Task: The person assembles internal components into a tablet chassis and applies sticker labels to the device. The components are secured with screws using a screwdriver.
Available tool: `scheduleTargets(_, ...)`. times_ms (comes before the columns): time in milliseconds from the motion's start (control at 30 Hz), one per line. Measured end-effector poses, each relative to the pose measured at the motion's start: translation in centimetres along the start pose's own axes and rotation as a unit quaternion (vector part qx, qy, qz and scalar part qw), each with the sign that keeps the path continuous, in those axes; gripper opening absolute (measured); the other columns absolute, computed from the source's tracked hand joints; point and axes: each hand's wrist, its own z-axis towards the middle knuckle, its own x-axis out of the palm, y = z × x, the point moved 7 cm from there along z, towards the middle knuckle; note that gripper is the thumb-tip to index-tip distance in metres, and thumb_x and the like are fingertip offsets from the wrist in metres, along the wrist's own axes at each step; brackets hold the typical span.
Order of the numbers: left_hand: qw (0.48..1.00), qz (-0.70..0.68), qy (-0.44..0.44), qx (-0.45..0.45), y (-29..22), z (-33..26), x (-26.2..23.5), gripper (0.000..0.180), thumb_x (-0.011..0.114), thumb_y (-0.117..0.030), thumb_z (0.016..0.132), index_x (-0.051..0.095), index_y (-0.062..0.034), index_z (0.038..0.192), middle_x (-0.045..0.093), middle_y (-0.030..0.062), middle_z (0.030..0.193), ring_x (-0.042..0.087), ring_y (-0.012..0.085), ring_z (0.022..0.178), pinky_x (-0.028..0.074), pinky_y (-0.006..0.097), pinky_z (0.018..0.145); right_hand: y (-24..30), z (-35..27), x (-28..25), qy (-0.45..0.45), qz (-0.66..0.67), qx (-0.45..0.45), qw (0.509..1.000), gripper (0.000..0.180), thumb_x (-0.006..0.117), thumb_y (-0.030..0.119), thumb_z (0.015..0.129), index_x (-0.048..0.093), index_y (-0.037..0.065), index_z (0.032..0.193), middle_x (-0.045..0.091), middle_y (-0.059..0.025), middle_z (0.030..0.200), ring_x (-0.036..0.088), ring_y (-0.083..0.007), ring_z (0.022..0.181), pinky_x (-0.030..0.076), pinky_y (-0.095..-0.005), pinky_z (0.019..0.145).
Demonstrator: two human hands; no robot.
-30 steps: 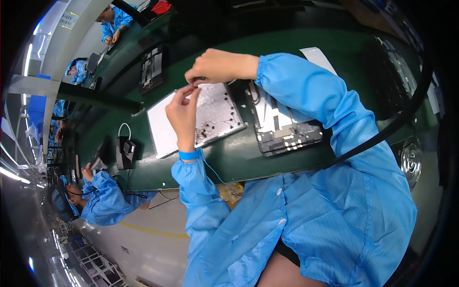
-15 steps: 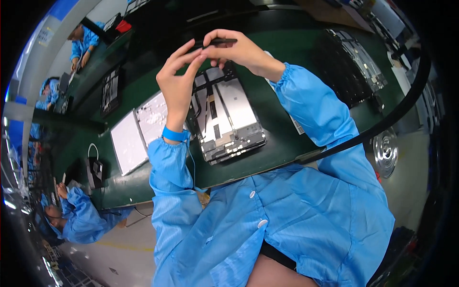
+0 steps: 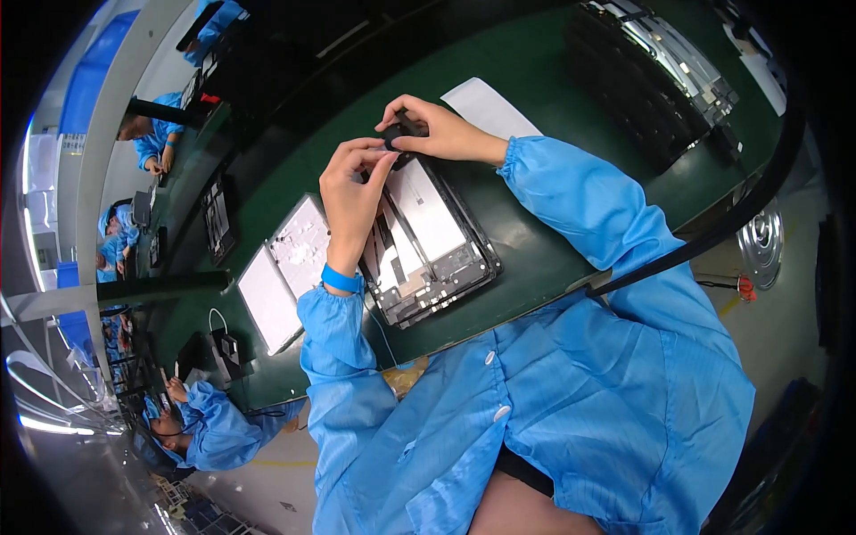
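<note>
My left hand (image 3: 349,187) and my right hand (image 3: 437,132) meet above an opened flat device (image 3: 428,236) that lies on the green bench (image 3: 553,80). Both hands pinch a small dark part (image 3: 397,136) between their fingertips, just over the device's far end. The device shows silver plates and dark circuit parts inside a black frame. A blue band sits on my left wrist. I wear a blue coat.
Two pale flat panels (image 3: 285,272) lie left of the device. A white sheet (image 3: 486,107) lies behind my right hand. A stack of framed devices (image 3: 655,76) stands at the far right. Other people in blue coats (image 3: 209,428) work along the left.
The view has swung, so the device and panels now sit more to the right. My hands stay together at the device's far end, now pinching the small dark part.
</note>
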Motion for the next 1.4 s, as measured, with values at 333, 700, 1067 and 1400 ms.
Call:
scheduleTargets(333, 0.999, 0.037, 0.035, 0.018, 0.7, -0.6, 1.2, 0.011, 0.079, -0.007, 0.083, 0.074, 0.0019, 0.088, 0.071, 0.0084, 0.103, 0.069, 0.0175, 0.078, 0.056, 0.028, 0.069, 0.2, -1.0, 0.5, 0.010, 0.102, 0.044, 0.994, 0.047, 0.067, 0.008, 0.094, 0.043, 0.011, 0.134, 0.058, -0.0104, 0.134, 0.059, -0.0192, 0.120, 0.045, -0.0357, 0.104)
scheduleTargets(700, 0.999, 0.014, 0.046, -0.005, 0.6, -0.8, 0.8, 0.008, 0.072, -0.003, 0.086, 0.069, 0.0026, 0.091, 0.062, 0.0095, 0.114, 0.066, 0.0151, 0.078, 0.054, 0.026, 0.069, -0.1, -0.2, 1.0, 0.032, 0.002, 0.079, 0.996, 0.053, 0.066, -0.002, 0.089, 0.040, 0.008, 0.134, 0.057, -0.0109, 0.125, 0.054, -0.0209, 0.125, 0.042, -0.0340, 0.106)
scheduleTargets(1067, 0.996, -0.044, -0.036, -0.066, 2.1, -7.0, -3.7, 0.051, 0.063, -0.015, 0.095, 0.044, -0.0016, 0.140, 0.035, 0.0227, 0.154, 0.037, 0.0361, 0.141, 0.030, 0.041, 0.115, 5.1, -8.8, -0.2, -0.106, -0.106, 0.047, 0.988, 0.039, 0.070, 0.011, 0.093, 0.044, 0.005, 0.122, 0.055, -0.0165, 0.137, 0.054, -0.0262, 0.132, 0.042, -0.0349, 0.106)
scheduleTargets(1400, 0.894, -0.397, -0.169, -0.117, 3.3, -13.5, -3.5, 0.074, 0.044, -0.024, 0.106, -0.002, -0.0047, 0.160, 0.003, 0.0180, 0.168, 0.005, 0.0297, 0.155, 0.004, 0.041, 0.123, 9.9, -5.7, 5.1, -0.143, 0.161, 0.030, 0.976, 0.041, 0.060, -0.012, 0.089, 0.035, 0.007, 0.116, 0.052, -0.0253, 0.144, 0.059, -0.0188, 0.120, 0.051, -0.0285, 0.096)
